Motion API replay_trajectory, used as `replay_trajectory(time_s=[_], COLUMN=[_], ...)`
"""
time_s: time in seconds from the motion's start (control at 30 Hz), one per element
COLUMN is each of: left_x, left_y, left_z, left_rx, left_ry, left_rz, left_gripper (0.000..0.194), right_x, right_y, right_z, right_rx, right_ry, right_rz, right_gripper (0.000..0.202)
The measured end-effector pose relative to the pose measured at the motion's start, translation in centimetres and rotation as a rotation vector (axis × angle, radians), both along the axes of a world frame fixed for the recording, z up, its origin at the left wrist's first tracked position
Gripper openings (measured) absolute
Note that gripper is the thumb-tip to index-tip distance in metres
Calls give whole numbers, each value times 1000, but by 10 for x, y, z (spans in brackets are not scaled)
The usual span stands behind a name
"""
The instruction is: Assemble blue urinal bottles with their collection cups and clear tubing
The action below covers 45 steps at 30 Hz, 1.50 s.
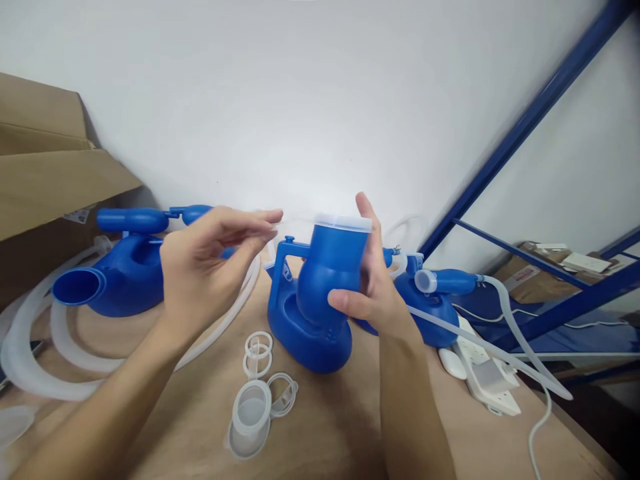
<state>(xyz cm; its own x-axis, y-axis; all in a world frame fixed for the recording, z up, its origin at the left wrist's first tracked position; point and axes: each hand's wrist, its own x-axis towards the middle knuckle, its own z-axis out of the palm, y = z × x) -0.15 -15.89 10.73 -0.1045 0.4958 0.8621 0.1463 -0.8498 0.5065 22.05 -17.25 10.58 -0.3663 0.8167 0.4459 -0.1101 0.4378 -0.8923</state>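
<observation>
A blue plastic urinal bottle (327, 287) with a side handle stands tilted on the table in front of me. A translucent white cap (343, 223) covers its wide mouth. My right hand (375, 287) grips the bottle's neck from the right, thumb across the front and a finger up beside the cap. Left of the mouth, my left hand (215, 257) is raised with thumb and fingertips pinched together. A faint, blurred translucent strip seems to run from those fingertips towards the cap. Nearer me on the table lie several loose translucent caps (251, 408) and white rings (259, 344).
Another blue bottle (130, 273) with clear tubing (30, 360) is at left, beside a cardboard box (60, 160). More blue bottles (430, 313) with tubes stand at right, near a white power strip (487, 373). A blue metal rack (530, 107) rises on the right.
</observation>
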Motion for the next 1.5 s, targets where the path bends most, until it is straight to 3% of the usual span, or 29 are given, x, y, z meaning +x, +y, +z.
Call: replay_trajectory(time_s=[0.1,0.2,0.37,0.47,0.57,0.73,1.07,1.2,1.4,1.5], left_x=[-4,-8,-8,-5,-2,-4,-14,-13,-14,-13], left_y=[0,-3,-11,-15,-17,-15,2,4,-2,0], left_z=[0,3,6,6,8,13,12,10,6,5], left_rx=[150,202,100,13,-109,-295,-389,-291,-152,-141], left_ry=[169,212,338,311,217,129,116,128,216,247], left_rz=[230,371,384,396,330,66,-309,-301,-150,-160], left_gripper=[13,14,12,8,5,4,12,11,9,11], right_x=[4,2,-1,0,1,0,-11,-15,-19,-21], right_y=[-2,1,0,-3,-4,-3,-4,-4,-8,-11], right_z=[3,0,-2,0,2,1,-2,-3,1,4], right_rx=[125,257,380,404,457,503,506,470,477,446], right_ry=[-47,-82,-185,-295,-379,-352,-277,-192,-102,-98], right_rz=[-42,-69,-158,-257,-292,-299,-332,-326,-204,-243], right_gripper=[131,126,127,125,120,122,128,123,116,113])
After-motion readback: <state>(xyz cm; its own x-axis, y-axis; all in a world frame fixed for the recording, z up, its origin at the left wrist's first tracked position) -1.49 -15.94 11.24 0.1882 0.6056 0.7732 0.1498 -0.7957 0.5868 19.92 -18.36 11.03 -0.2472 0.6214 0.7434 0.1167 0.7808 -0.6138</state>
